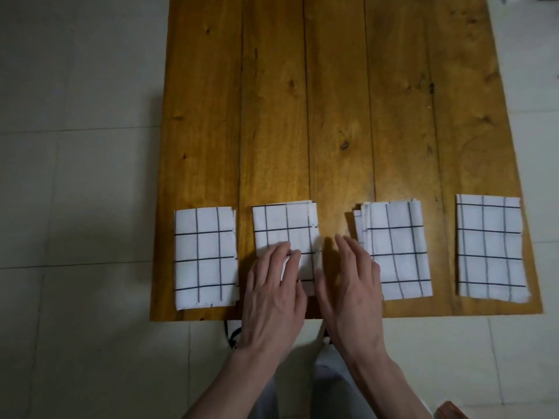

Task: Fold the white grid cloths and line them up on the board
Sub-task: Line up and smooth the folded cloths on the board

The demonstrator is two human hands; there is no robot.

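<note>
Several folded white grid cloths lie in a row along the near edge of the wooden board. The leftmost cloth sits at the board's left edge. My left hand rests flat on the lower part of the second cloth, fingers spread. My right hand lies flat on the bare wood between the second cloth and the third cloth, its edge touching the third cloth. The rightmost cloth lies apart near the right edge. Neither hand grips anything.
The board lies on a pale tiled floor. The board's far half is bare wood. A dark-patterned item peeks out under the near edge. A brown wooden corner shows at the bottom right.
</note>
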